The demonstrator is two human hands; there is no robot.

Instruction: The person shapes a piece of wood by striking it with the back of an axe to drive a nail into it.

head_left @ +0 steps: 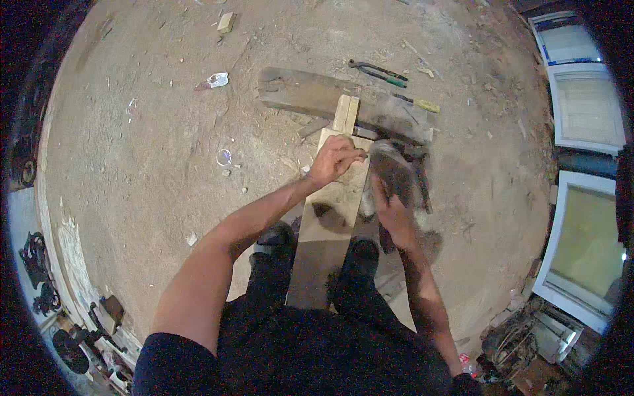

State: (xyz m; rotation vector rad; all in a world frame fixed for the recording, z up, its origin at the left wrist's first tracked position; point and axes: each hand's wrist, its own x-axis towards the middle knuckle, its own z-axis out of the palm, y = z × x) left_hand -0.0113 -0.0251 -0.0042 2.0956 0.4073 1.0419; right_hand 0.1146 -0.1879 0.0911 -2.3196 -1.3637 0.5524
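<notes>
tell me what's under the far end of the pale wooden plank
The pale wooden plank rests its far end on small light wood blocks atop a dark weathered beam. The left hand hides the contact.

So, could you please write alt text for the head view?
A person stands over a wooden plank on a dirt floor, left hand pinching something small against it, right hand swinging a blurred tool.
</notes>
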